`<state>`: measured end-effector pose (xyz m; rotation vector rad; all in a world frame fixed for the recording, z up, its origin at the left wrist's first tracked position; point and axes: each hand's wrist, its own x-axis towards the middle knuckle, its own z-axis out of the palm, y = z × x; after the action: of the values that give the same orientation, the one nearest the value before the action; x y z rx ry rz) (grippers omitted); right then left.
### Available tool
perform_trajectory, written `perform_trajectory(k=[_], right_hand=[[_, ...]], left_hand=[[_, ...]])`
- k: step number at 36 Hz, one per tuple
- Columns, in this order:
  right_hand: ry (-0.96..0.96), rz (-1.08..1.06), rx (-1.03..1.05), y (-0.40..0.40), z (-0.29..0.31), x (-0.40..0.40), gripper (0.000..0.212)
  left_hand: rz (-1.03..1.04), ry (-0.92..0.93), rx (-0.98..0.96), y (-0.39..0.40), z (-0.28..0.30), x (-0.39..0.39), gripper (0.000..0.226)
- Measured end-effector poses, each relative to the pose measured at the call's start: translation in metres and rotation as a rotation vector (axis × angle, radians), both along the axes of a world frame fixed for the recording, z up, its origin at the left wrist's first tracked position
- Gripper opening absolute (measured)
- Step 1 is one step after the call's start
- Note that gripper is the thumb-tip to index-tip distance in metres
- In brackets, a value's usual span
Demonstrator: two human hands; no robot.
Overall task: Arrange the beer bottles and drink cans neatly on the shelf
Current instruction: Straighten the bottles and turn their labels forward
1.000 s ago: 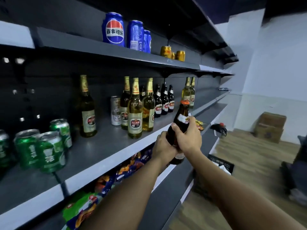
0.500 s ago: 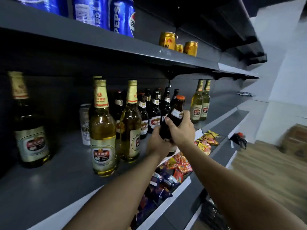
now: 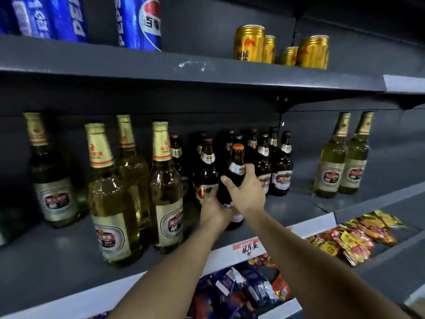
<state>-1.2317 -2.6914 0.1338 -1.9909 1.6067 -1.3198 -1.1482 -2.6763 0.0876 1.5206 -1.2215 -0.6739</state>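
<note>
1. Behind the hands, a cluster of dark beer bottles (image 3: 279, 166) crowds the back of the middle shelf (image 3: 299, 204); pale gold-foil bottles (image 3: 161, 187) stand to the left, two more (image 3: 342, 157) at the right.
2. Both hands grasp one dark bottle (image 3: 234, 171) near the shelf's front edge: the right hand (image 3: 247, 192) wraps its shoulder, the left hand (image 3: 213, 209) its lower body.
3. Blue cans (image 3: 140, 21) on the upper shelf are cut off; the held bottle's base is hidden.

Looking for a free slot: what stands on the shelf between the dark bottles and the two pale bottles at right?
Nothing: the head view shows bare shelf between the dark bottles and pale pair.
</note>
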Motion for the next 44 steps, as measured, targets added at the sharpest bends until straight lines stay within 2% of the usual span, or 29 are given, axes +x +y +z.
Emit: perform_trajectory(k=[8, 12, 14, 16, 18, 20, 22, 25, 27, 29, 33, 37, 39, 40, 42, 44], right_hand=[[-0.047, 0.006, 0.005, -0.013, -0.007, 0.006, 0.063], [0.013, -0.038, 0.038, -0.012, -0.008, 0.008, 0.072], [0.133, -0.16, -0.119, -0.006, -0.006, 0.007, 0.076], [0.143, -0.276, -0.41, 0.007, -0.003, 0.015, 0.065], [0.07, -0.256, -0.606, 0.024, 0.002, 0.028, 0.053], [0.045, -0.128, -0.656, 0.04, 0.009, 0.044, 0.05], [0.045, 0.057, -0.57, 0.055, 0.017, 0.06, 0.056], [0.031, 0.314, -0.271, 0.072, 0.021, 0.082, 0.077], [-0.038, 0.351, -0.148, 0.078, 0.02, 0.093, 0.087], [-0.091, 0.344, -0.076, 0.083, 0.019, 0.1, 0.092], [-0.081, 0.322, -0.038, 0.081, 0.014, 0.109, 0.093], [-0.074, 0.276, -0.018, 0.083, 0.006, 0.116, 0.089], [-0.057, 0.244, -0.029, 0.084, 0.004, 0.118, 0.088], [-0.052, 0.231, -0.038, 0.084, 0.003, 0.119, 0.087], [-0.039, 0.211, -0.053, 0.085, 0.001, 0.12, 0.086], [-0.024, 0.203, -0.062, 0.084, 0.0, 0.12, 0.085]], left_hand=[[0.027, -0.006, 0.028, 0.002, -0.001, -0.002, 0.078], [0.04, -0.055, -0.01, 0.007, -0.003, -0.005, 0.071], [0.061, -0.104, -0.059, 0.015, -0.004, -0.006, 0.062], [0.101, -0.179, -0.124, 0.028, -0.008, -0.001, 0.049], [0.14, -0.273, -0.174, 0.045, -0.011, 0.005, 0.037], [0.187, -0.35, -0.206, 0.063, -0.013, 0.014, 0.028], [0.22, -0.373, -0.226, 0.08, -0.011, 0.023, 0.021], [0.217, -0.5, -0.231, 0.105, -0.005, 0.036, 0.011], [0.238, -0.622, -0.221, 0.122, -0.003, 0.045, 0.015], [0.235, -0.673, -0.303, 0.135, -0.004, 0.058, 0.018], [0.32, -0.804, -0.463, 0.151, -0.006, 0.088, 0.021], [0.609, -0.593, -0.536, 0.163, 0.014, 0.116, 0.028], [0.759, -0.444, -0.523, 0.164, 0.021, 0.131, 0.051], [0.776, -0.374, -0.448, 0.162, 0.023, 0.139, 0.066], [0.647, -0.222, -0.219, 0.157, 0.026, 0.147, 0.097], [0.461, -0.045, -0.106, 0.151, 0.027, 0.151, 0.11]])
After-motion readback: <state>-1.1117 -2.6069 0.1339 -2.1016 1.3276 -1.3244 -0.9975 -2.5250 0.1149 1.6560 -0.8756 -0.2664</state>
